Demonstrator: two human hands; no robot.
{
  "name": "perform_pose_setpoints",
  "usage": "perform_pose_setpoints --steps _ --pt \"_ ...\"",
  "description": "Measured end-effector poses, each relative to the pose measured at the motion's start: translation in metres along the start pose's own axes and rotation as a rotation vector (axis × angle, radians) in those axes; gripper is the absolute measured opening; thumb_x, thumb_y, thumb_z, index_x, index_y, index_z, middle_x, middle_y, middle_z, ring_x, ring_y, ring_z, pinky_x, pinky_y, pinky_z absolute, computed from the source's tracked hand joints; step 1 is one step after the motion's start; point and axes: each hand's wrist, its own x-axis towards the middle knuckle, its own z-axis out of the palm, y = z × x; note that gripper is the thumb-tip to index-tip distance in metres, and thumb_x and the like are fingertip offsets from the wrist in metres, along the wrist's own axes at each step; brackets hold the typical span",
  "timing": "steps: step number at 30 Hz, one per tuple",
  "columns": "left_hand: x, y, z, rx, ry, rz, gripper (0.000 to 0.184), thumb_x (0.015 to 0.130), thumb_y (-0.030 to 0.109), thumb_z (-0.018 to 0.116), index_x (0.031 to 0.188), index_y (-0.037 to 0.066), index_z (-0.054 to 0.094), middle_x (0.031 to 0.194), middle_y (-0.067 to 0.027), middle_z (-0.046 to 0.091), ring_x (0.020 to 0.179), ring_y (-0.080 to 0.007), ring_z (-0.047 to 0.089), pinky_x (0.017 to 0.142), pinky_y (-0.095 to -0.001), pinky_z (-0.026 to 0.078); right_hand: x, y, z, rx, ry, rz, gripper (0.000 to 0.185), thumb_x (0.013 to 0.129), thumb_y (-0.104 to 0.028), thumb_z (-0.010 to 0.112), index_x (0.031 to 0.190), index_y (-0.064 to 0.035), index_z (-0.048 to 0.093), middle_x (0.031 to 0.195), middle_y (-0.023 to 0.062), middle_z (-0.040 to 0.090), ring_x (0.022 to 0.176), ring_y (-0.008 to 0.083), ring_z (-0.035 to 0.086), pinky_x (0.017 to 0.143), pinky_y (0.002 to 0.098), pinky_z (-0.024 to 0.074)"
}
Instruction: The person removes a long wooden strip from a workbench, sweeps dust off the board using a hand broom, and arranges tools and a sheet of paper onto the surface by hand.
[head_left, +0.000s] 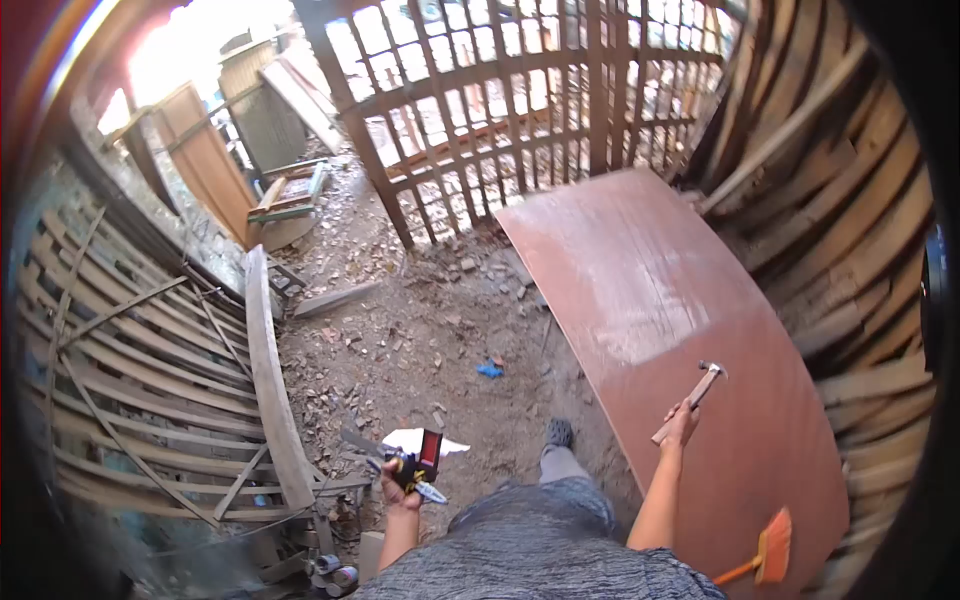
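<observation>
My right hand (682,424) is closed around the wooden handle of a claw hammer (708,376), its metal head pointing up and away from me. The hammer is over a large reddish-brown board (740,450); whether it touches the board I cannot tell. On the other side, my left hand (401,492) grips a small bundle: a black-and-red piece (429,452) with yellow marks and a silvery pointed part (431,493). A grey flat blade (366,444) shows beside the bundle; whether it is held is unclear.
An orange broom (773,550) lies on the board's near end. Wooden slat walls (160,360) stand at the left and right, with a lattice gate (480,110) ahead. Rubble, a blue scrap (490,369) and a white sheet (440,441) lie on the dirt floor (450,310).
</observation>
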Motion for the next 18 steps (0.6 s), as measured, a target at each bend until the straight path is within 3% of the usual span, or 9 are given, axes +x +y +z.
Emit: perform_pose_setpoints --steps 3,5,7,10,13,14,17,18 --pt "0.0 0.003 -0.003 0.089 -0.055 -0.094 0.034 0.074 0.025 0.069 0.106 0.012 0.066 0.095 -0.0065 0.07 0.086 -0.0256 0.068 0.08 -0.0445 0.056 -0.071 -0.023 -0.078 -0.248 0.18 0.032 0.029 0.096 -0.024 0.049 0.118 -0.0051 0.048 0.078 0.0048 0.054 0.058 0.0139 0.054 0.05 0.0302 0.0447" --pt "0.013 0.006 -0.029 0.148 -0.047 -0.204 0.037 0.074 0.026 0.069 0.108 0.012 0.066 0.095 -0.0071 0.071 0.086 -0.0257 0.068 0.078 -0.0444 0.056 -0.093 0.016 -0.154 -0.788 0.502 -0.165 0.033 0.094 -0.021 0.05 0.122 -0.0049 0.047 0.092 0.0117 0.061 0.081 0.0302 0.063 0.069 0.0434 0.0502" --pt "0.006 0.006 -0.04 0.239 -0.045 -0.255 0.038 0.074 0.027 0.069 0.109 0.012 0.066 0.096 -0.0073 0.071 0.086 -0.0258 0.068 0.078 -0.0445 0.056 -0.13 0.016 -0.227 -0.915 0.483 -0.106 0.035 0.089 -0.015 0.054 0.121 -0.0032 0.047 0.107 0.0173 0.06 0.102 0.0417 0.058 0.085 0.051 0.0458" --pt "-0.003 0.009 -0.042 0.324 -0.059 -0.306 0.039 0.074 0.027 0.069 0.11 0.012 0.066 0.097 -0.0075 0.07 0.087 -0.026 0.068 0.078 -0.0446 0.056 -0.176 0.021 -0.289 -1.077 0.656 0.027 0.037 0.085 -0.011 0.058 0.119 -0.0026 0.047 0.113 0.0188 0.057 0.101 0.04 0.059 0.082 0.0483 0.0482" --pt "-0.009 0.006 -0.036 0.362 -0.066 -0.338 0.04 0.074 0.028 0.069 0.111 0.012 0.065 0.098 -0.0078 0.07 0.088 -0.0263 0.068 0.077 -0.0447 0.056 -0.202 0.021 -0.309 -1.033 0.806 0.204 0.041 0.089 -0.007 0.053 0.128 -0.0048 0.043 0.116 0.0179 0.054 0.099 0.0338 0.06 0.081 0.0469 0.0477" --pt "-0.01 0.0 -0.033 0.373 -0.077 -0.351 0.041 0.074 0.028 0.069 0.112 0.012 0.065 0.098 -0.0079 0.07 0.088 -0.0263 0.068 0.077 -0.0447 0.056 -0.211 0.02 -0.314 -0.978 0.859 0.13 0.042 0.087 -0.004 0.054 0.128 -0.0048 0.043 0.108 0.0159 0.054 0.094 0.0321 0.06 0.078 0.0464 0.0477" --pt "-0.021 -0.015 -0.016 0.384 -0.124 -0.367 0.042 0.074 0.028 0.069 0.113 0.012 0.065 0.099 -0.0081 0.07 0.088 -0.0265 0.068 0.077 -0.0448 0.056 -0.202 0.03 -0.347 -0.841 0.818 0.254 0.041 0.087 -0.003 0.054 0.127 -0.0044 0.044 0.106 0.0149 0.053 0.094 0.0312 0.059 0.077 0.0463 0.0476" --pt "-0.024 -0.021 -0.008 0.377 -0.144 -0.366 0.042 0.074 0.028 0.069 0.113 0.012 0.065 0.099 -0.0082 0.07 0.089 -0.0266 0.068 0.077 -0.0449 0.056 -0.197 0.03 -0.351 -0.881 0.832 0.184 0.044 0.085 -0.003 0.056 0.127 -0.0038 0.044 0.107 0.0164 0.054 0.094 0.0325 0.059 0.078 0.0454 0.0484"
